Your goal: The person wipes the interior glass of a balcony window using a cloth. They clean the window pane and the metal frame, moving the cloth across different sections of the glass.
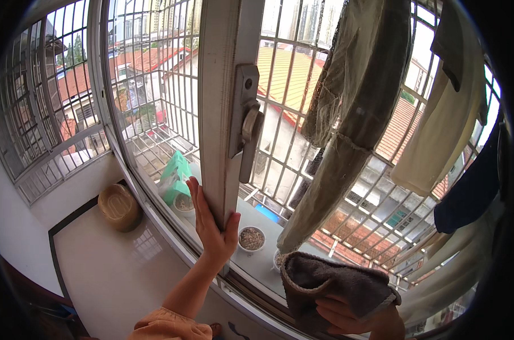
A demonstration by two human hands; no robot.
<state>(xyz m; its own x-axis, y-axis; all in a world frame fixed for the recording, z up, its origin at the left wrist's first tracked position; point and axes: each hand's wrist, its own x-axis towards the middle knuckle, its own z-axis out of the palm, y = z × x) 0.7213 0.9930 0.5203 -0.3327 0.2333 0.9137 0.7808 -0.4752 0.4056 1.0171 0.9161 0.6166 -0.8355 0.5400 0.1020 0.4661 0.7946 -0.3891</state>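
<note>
My left hand [214,233] is pressed against the lower part of the sliding window's metal frame [220,127], fingers on one side and thumb on the other. Above it on the frame sits a metal window latch [249,123]. At the lower right, my right hand [346,312] holds a folded dark grey cloth with a light edging [350,282], its fingers partly covered by the cloth. The cloth is just above the window track [261,293]. The lower part of the palm and wrist is dim.
Outside, bowls [251,238] of dry material stand on the ledge near a green bag [176,174]. Metal bars [291,102] enclose it. A long plastic-wrapped bundle [346,165] and clothes [427,140] hang at right. A brown round container [117,207] stands on the floor.
</note>
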